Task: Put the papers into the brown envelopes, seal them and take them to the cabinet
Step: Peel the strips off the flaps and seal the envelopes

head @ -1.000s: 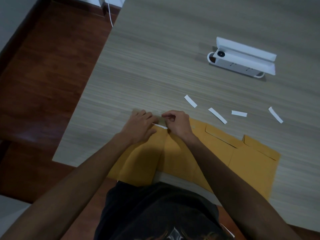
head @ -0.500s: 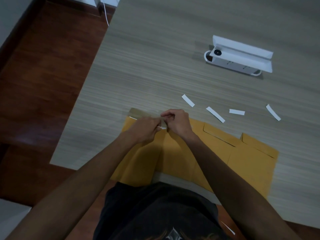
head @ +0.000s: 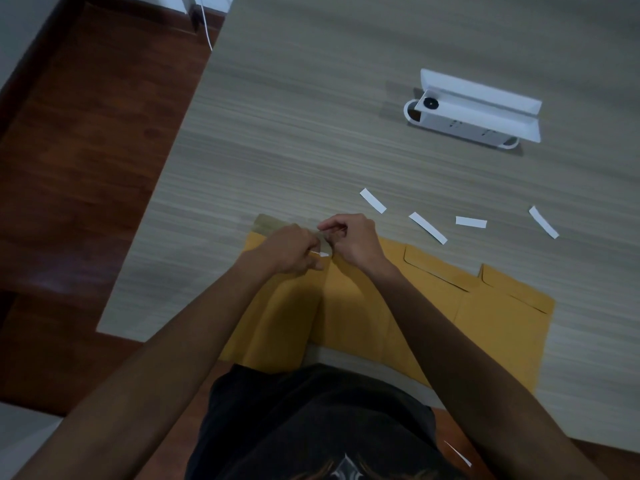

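**A:** How many of each?

**B:** Three brown envelopes overlap along the near edge of the table (head: 311, 140): the left envelope (head: 277, 306) with its flap open at the far end, the middle envelope (head: 422, 292) and the right envelope (head: 502, 327), both with flaps folded down. Four white strips lie loose just beyond them: the first strip (head: 372, 200), the second strip (head: 428, 227), the third strip (head: 471, 222) and the fourth strip (head: 543, 222). A fifth, the peeled strip (head: 320, 253), sits between the hands. Past the loose ones stands one white box (head: 478, 109) with its lid open.

**A:** And the hands?

**B:** The left hand (head: 291, 249) has its fingers curled, pinching the peeled strip at the mouth of the left envelope. The right hand (head: 353, 240) is curled too, its fingertips pinched at the open flap, just beside the left hand.

**A:** Room to move?

**B:** The envelopes' near ends reach the table's near edge, by the person's dark shirt (head: 311, 427). The table's left edge is close to the left envelope. The far half of the table is bare except for the box.

**A:** The surroundings?

**B:** Grey wood-grain tabletop, dark red-brown wooden floor (head: 79, 168) on the left, a white cable (head: 206, 32) hanging at the far left corner. Dim light.
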A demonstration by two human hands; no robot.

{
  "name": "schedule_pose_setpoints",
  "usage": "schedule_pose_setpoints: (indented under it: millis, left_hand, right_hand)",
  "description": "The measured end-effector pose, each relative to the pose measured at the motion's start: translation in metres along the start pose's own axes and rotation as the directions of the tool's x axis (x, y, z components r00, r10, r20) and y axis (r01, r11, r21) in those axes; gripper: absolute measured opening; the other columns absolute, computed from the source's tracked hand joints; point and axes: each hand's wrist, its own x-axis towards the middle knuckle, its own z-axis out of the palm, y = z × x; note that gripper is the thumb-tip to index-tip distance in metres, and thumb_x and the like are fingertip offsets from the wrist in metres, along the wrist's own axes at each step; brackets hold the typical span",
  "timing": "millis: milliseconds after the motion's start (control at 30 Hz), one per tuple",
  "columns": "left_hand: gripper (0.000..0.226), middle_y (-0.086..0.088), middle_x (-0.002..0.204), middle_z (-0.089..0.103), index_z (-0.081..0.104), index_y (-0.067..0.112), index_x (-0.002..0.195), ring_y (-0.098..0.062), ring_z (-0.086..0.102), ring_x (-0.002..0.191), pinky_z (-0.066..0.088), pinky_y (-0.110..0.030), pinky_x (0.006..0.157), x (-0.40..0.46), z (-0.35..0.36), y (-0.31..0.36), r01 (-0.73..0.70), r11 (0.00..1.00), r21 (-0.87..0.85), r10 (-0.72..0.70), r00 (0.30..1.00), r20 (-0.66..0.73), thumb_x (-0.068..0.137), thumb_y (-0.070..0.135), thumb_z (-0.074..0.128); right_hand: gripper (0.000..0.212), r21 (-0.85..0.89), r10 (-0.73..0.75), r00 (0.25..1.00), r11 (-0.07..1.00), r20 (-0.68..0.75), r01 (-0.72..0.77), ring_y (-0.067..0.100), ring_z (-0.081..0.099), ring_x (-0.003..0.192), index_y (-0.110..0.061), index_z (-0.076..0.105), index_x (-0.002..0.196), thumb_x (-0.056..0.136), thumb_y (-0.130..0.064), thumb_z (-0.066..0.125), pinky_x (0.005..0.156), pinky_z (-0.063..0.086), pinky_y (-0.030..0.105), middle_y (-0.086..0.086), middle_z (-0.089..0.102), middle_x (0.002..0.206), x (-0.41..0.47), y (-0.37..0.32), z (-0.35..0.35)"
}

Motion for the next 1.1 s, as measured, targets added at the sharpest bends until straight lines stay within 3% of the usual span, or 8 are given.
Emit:
schedule_pose_setpoints:
  millis: [133,367,500,700,967,1033,1100]
  left_hand:
    - [0.048,-0.009,0.122,0.064,0.059,0.014,0.128,-0.027,0.057,0.112,0.042,-0.035,0.088,0.002,-0.006,0.0,-0.003,1.0,0.012,0.002,0.998,0.065,0.092,0.047,0.057]
    - [0.037,-0.004,0.118,0.065,0.059,0.019,0.117,-0.025,0.059,0.107,0.043,-0.035,0.084,0.001,0.005,0.005,-0.021,0.996,-0.088,0.016,0.998,-0.06,0.085,0.033,0.071]
    - [0.05,-0.005,0.114,0.056,0.06,0.015,0.111,-0.023,0.055,0.103,0.046,-0.037,0.087,-0.003,0.006,0.005,-0.033,0.987,-0.154,0.006,0.985,-0.172,0.071,0.032,0.084]
    - [0.069,-0.004,0.115,0.05,0.055,0.012,0.122,-0.021,0.05,0.104,0.042,-0.031,0.086,-0.01,0.014,0.004,-0.02,0.999,-0.044,0.01,0.976,-0.22,0.067,0.041,0.084]
    - [0.052,-0.005,0.116,0.054,0.06,0.012,0.118,-0.022,0.048,0.11,0.037,-0.03,0.091,-0.005,0.017,0.007,-0.02,0.998,0.06,0.033,0.974,-0.225,0.078,0.042,0.075]
    - [0.047,-0.005,0.116,0.055,0.062,0.013,0.116,-0.022,0.047,0.11,0.036,-0.031,0.092,-0.006,0.019,0.007,-0.032,0.994,0.102,0.058,0.965,-0.257,0.081,0.042,0.072]
    - [0.044,-0.006,0.111,0.055,0.065,0.011,0.111,-0.022,0.047,0.105,0.04,-0.033,0.091,-0.009,0.02,0.005,-0.055,0.992,0.112,0.091,0.935,-0.344,0.078,0.037,0.076]
  right_hand:
    - [0.022,-0.002,0.01,1.0,1.0,-0.001,-0.01,0.006,0.064,0.085,-0.007,0.075,0.096,0.083,0.006,0.064,0.072,0.048,0.003,0.007,0.073,0.098,0.002,-0.001,-0.003]
    - [0.023,0.006,-0.014,1.0,1.0,0.026,0.014,0.012,0.067,0.085,-0.003,0.074,0.097,0.079,0.009,0.067,0.07,0.05,0.005,0.009,0.072,0.098,0.001,-0.005,-0.004]
    - [0.023,0.022,-0.019,1.0,1.0,0.003,0.019,0.01,0.067,0.082,-0.003,0.074,0.097,0.079,0.008,0.065,0.071,0.05,0.006,0.007,0.073,0.094,-0.001,-0.004,-0.006]
    - [0.021,-0.024,-0.003,1.0,1.0,-0.025,0.002,0.01,0.066,0.092,-0.008,0.075,0.098,0.085,0.004,0.063,0.08,0.05,0.011,0.005,0.073,0.1,0.002,-0.002,-0.005]
    - [0.021,-0.053,-0.005,0.999,0.999,-0.036,0.003,0.006,0.062,0.089,-0.006,0.075,0.099,0.084,0.005,0.064,0.078,0.048,0.008,0.007,0.073,0.101,0.0,0.001,-0.003]
    - [0.021,-0.061,-0.004,0.999,0.998,-0.037,0.002,0.006,0.062,0.09,-0.007,0.074,0.1,0.086,0.004,0.064,0.083,0.051,0.015,0.006,0.072,0.102,-0.001,0.003,-0.002]
    - [0.021,-0.068,-0.01,0.999,0.998,-0.039,0.008,0.009,0.064,0.092,-0.008,0.075,0.1,0.087,0.003,0.063,0.083,0.049,0.012,0.006,0.073,0.102,0.001,0.004,-0.002]
